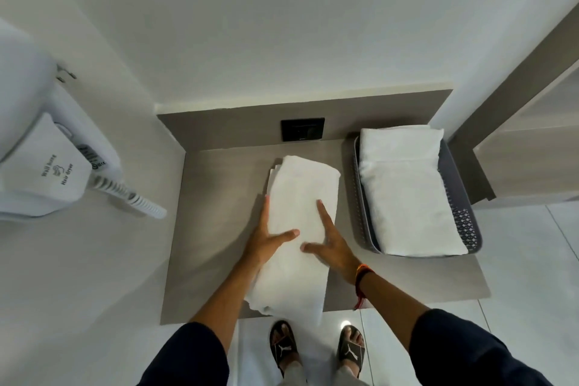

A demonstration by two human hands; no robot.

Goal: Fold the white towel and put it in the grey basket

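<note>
A white towel (300, 194), folded into a long strip, lies on the grey counter (219, 229) and hangs a little over its front edge. My left hand (268, 236) rests flat on the towel's left edge, fingers spread. My right hand (332, 243) presses flat on the towel's right side, fingers apart. Neither hand grips the cloth. The grey basket (466, 226) stands to the right on the counter and holds a folded white towel (407, 191).
A white wall-hung hair dryer (47, 166) with a coiled cord (131, 197) is mounted on the left wall. A black socket plate (302, 129) sits on the back panel. A shelf unit (526, 147) stands at right. My sandalled feet are on the tiled floor below.
</note>
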